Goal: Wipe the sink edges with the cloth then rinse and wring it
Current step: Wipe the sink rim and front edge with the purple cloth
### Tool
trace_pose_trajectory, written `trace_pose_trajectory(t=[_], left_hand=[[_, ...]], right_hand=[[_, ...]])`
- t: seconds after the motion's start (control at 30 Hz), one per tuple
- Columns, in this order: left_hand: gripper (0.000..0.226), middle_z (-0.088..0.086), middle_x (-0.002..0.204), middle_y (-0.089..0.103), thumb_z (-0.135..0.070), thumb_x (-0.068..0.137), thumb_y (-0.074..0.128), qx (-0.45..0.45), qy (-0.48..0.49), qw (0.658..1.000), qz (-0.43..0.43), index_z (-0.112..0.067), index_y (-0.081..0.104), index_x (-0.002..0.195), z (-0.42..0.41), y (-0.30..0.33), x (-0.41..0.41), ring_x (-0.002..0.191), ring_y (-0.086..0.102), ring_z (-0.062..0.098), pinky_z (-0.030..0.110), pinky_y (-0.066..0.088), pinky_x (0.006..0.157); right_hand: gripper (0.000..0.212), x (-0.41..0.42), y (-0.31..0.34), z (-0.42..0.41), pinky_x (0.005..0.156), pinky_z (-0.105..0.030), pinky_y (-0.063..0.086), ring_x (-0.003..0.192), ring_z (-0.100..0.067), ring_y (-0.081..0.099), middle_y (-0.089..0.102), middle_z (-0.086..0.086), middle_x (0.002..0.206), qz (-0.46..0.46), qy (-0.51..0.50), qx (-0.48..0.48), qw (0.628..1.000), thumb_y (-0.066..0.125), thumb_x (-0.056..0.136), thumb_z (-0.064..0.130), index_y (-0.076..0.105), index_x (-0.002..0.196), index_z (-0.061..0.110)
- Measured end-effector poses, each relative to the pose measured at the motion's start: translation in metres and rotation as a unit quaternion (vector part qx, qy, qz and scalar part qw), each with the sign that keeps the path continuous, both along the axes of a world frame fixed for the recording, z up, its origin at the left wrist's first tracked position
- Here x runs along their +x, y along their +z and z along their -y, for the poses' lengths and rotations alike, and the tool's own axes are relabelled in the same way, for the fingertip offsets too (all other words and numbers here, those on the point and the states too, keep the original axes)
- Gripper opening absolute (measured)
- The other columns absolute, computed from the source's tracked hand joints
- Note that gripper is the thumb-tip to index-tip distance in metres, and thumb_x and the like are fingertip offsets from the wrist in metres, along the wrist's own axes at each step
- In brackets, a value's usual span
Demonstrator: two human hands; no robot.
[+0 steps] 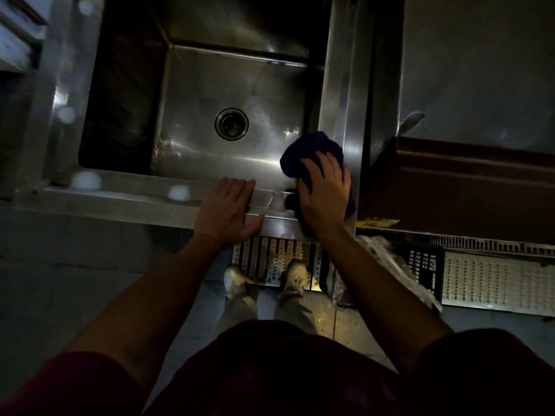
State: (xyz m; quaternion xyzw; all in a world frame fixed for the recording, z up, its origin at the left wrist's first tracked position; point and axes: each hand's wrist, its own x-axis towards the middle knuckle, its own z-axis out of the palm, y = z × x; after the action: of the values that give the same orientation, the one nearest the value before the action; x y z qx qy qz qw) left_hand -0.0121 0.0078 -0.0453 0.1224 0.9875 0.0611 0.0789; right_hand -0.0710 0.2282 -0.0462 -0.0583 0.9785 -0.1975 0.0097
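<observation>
A steel sink fills the upper middle of the head view, with a round drain in its basin. A dark purple cloth lies bunched on the sink's front right corner, partly hanging over the basin. My right hand presses flat on the cloth there, fingers spread over it. My left hand rests palm down on the front rim beside it, holding nothing. No tap is in view.
A steel counter lies to the right of the sink, with a brown shelf below it. On the floor are a perforated drain grate, my shoes, a black crate and crumpled plastic.
</observation>
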Motion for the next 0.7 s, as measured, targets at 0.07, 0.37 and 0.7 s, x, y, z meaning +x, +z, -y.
trace_pose_trajectory(t=[0.07, 0.37, 0.7], left_hand=[[0.078, 0.018, 0.130, 0.057, -0.058, 0.086, 0.048, 0.002, -0.003, 1.000, -0.004, -0.003, 0.045, 0.141, 0.000, 0.001, -0.001, 0.118, 0.051, 0.034, 0.044, 0.027, 0.114], [0.078, 0.019, 0.133, 0.055, -0.059, 0.089, 0.045, 0.023, -0.003, 1.000, 0.002, -0.002, 0.043, 0.142, 0.002, 0.001, 0.002, 0.122, 0.050, 0.034, 0.046, 0.030, 0.116], [0.049, 0.017, 0.142, 0.047, -0.039, 0.096, 0.046, 0.143, 0.118, 0.979, -0.090, -0.007, 0.051, 0.133, 0.117, 0.024, 0.022, 0.138, 0.037, 0.033, 0.045, 0.030, 0.113]], right_hand=[[0.045, 0.031, 0.002, -0.003, 0.119, -0.053, 0.020, 0.143, -0.026, 0.038, 0.051, -0.006, 0.147, 0.018, 0.015, -0.004, 1.000, 0.050, 0.091, 0.034, 0.058, 0.134, 0.024], [0.044, 0.050, 0.021, -0.015, 0.089, -0.033, 0.040, 0.109, -0.024, 0.056, 0.066, -0.007, 0.120, 0.061, -0.046, -0.110, 0.991, 0.048, 0.094, 0.041, 0.062, 0.130, 0.020], [0.053, 0.050, 0.029, 0.008, 0.094, -0.030, 0.039, 0.107, -0.027, 0.059, 0.068, -0.011, 0.112, 0.013, -0.087, -0.213, 0.973, 0.040, 0.097, 0.047, 0.067, 0.119, 0.007]])
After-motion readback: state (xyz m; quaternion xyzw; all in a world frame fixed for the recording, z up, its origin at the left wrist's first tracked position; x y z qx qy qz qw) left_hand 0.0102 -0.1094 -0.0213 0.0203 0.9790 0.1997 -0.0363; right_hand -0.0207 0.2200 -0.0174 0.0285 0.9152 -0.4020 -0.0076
